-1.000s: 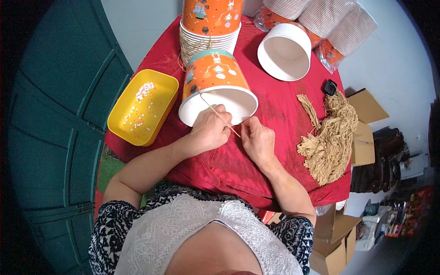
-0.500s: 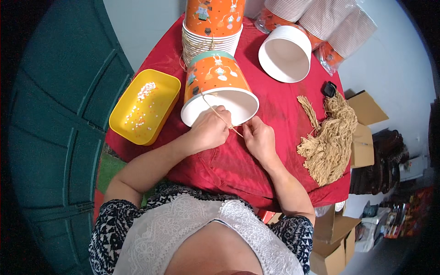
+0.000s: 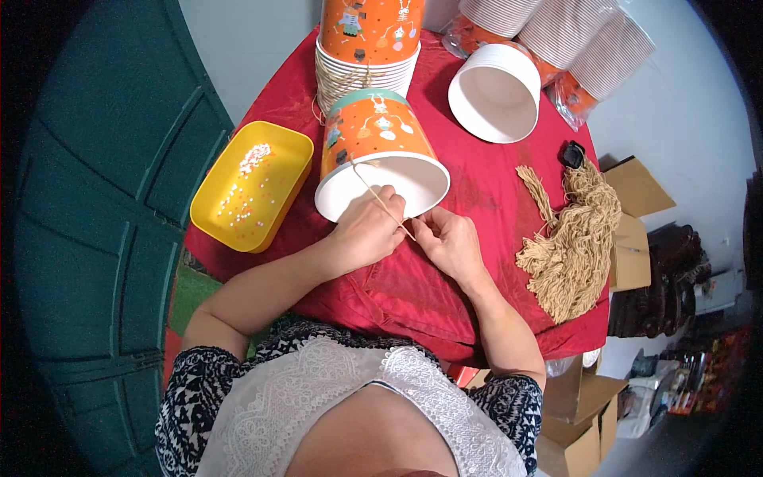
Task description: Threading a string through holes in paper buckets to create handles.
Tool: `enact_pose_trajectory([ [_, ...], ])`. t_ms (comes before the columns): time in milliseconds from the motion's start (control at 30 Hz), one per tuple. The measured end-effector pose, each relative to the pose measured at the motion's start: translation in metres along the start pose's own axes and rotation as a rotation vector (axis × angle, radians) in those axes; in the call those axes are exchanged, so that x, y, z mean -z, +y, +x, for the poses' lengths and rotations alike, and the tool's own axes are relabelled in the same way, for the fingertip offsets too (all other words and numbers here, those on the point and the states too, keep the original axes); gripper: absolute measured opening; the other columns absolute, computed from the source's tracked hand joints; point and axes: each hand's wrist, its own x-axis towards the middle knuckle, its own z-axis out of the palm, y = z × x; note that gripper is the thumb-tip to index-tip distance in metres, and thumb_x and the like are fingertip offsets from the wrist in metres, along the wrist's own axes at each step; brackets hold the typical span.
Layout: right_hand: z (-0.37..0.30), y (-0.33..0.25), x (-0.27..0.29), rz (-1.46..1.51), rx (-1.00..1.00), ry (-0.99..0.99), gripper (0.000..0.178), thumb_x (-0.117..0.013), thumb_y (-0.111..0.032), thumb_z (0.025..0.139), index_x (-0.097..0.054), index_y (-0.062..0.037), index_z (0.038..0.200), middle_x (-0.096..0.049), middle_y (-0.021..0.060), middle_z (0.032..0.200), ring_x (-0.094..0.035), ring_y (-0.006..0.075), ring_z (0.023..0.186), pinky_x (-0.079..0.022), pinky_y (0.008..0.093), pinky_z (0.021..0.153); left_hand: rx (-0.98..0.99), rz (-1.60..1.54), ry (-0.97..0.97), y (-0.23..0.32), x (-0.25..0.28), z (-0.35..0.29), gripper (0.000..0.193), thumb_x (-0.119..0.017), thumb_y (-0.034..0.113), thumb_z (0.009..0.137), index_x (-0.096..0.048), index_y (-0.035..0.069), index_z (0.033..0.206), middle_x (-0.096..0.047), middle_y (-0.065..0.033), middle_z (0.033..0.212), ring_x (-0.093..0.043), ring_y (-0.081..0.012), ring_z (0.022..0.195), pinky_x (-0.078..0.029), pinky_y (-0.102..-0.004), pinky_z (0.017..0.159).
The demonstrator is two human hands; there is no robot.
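At frame centre, left hand (image 3: 367,230) and right hand (image 3: 450,238), both pinched on the string (image 3: 380,200), have barely moved; bucket (image 3: 380,159) unchanged, threading continues.

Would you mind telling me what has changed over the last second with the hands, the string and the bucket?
Very little. The left hand and right hand keep pinching the tan string that runs to the side of the orange paper bucket lying on its side. Neither lets go. The yellow tray, the bundle of string and the stacked buckets stay put.
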Motion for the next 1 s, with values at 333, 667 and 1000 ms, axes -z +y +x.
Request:
enact_pose_trajectory([
  [333,-0.001,0.009,-0.003,-0.014,0.061,0.013,0.012,-0.068,-0.014,0.086,-0.070,-0.0027,0.088,-0.066,0.0189,0.069,-0.067,0.0338,0.061,-0.052,0.0436,0.057,-0.015,-0.017,0.021,-0.003,-0.007,-0.001,0.007,-0.063,0.001,0.079,-0.059,-0.002,0.084,-0.056,-0.0190,0.091,-0.060,-0.0366,0.087,-0.051,-0.0457,0.076],
  [667,-0.001,0.012,-0.010,-0.070,0.103,0.103,0.011,-0.065,-0.009,0.086,-0.068,-0.0020,0.094,-0.065,0.0216,0.069,-0.067,0.0374,0.065,-0.054,0.0461,0.060,-0.044,-0.019,0.012,-0.001,-0.004,-0.001,0.006,-0.060,0.001,0.082,-0.058,-0.004,0.086,-0.056,-0.0201,0.088,-0.060,-0.0369,0.085,-0.051,-0.0458,0.074],
  [1000,0.002,0.016,-0.016,-0.201,0.165,0.134,0.009,-0.062,-0.006,0.085,-0.065,0.0011,0.090,-0.062,0.0246,0.064,-0.065,0.0408,0.061,-0.053,0.0492,0.056,-0.066,0.031,-0.033,-0.003,-0.004,0.002,0.005,-0.058,0.000,0.082,-0.058,-0.005,0.083,-0.057,-0.0212,0.089,-0.061,-0.0388,0.081,-0.051,-0.0470,0.071],
])
